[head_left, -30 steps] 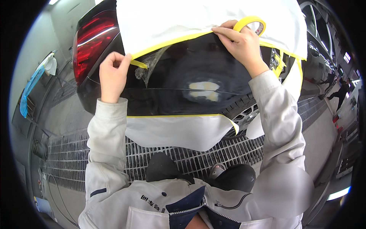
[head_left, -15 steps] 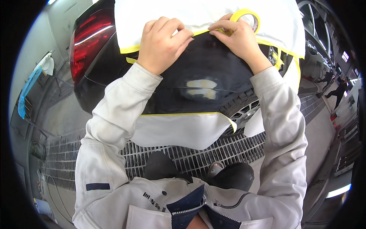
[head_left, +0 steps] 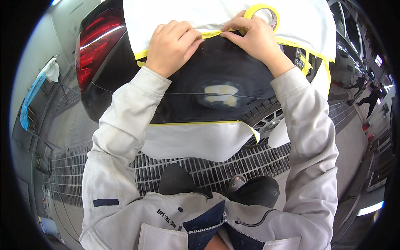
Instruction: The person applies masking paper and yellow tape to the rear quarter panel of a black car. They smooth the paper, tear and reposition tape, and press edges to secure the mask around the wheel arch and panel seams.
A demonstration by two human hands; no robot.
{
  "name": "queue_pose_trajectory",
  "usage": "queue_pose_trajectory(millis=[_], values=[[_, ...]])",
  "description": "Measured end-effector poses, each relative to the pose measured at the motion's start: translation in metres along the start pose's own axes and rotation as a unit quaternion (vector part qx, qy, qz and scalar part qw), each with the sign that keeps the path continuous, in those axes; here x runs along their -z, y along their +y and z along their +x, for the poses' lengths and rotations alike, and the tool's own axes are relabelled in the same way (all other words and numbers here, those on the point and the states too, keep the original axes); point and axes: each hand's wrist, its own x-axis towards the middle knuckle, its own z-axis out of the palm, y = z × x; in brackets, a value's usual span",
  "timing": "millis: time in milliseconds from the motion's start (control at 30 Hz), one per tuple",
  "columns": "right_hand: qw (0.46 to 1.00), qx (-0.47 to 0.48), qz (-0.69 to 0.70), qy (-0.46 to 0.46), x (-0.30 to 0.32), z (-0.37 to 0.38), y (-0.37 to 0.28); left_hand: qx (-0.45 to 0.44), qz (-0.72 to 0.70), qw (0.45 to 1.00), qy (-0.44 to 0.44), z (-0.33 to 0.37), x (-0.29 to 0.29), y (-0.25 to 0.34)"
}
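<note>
A white masking sheet [head_left: 208, 14] edged with yellow masking tape [head_left: 211, 34] covers the upper part of a black car panel [head_left: 191, 79]. My left hand [head_left: 171, 49] is closed at the tape edge, thumb and fingers pressed together over it. To its right, my right hand [head_left: 256, 39] pinches the same strip between thumb and fingertips. A yellow roll of masking tape [head_left: 262, 7] sits behind the right hand, partly hidden by its fingers. Below the hands, the panel bears a pale, sanded-looking patch [head_left: 221, 90].
A red tail light [head_left: 98, 46] is at left. A second taped white sheet [head_left: 187, 141] hangs below the panel beside a wheel [head_left: 266, 123]. Floor grating [head_left: 146, 175] lies under me. Another dark car [head_left: 346, 54] and a distant person [head_left: 371, 100] are at right.
Both hands have shifted slightly left along the taped edge, the roll moving with the right hand. More of the yellow strip shows between them.
</note>
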Motion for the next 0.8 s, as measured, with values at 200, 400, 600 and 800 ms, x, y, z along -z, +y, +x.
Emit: queue_pose_trajectory(millis=[200,400,600,800], values=[[0.995,0.064,-0.075,0.027,-0.01,-0.001,-0.012,0.038,-0.039,0.998,0.015,-0.003,-0.004,0.0],[0.991,0.108,-0.073,0.039,-0.018,0.004,-0.017,0.091,-0.042,0.994,0.041,-0.002,-0.006,0.014],[0.998,-0.028,-0.003,-0.065,-0.006,0.023,-0.029,0.137,-0.013,0.99,0.03,-0.001,-0.006,0.02],[0.988,-0.09,-0.104,-0.066,0.024,0.045,-0.05,0.281,0.001,0.959,-0.02,-0.001,-0.003,0.011]])
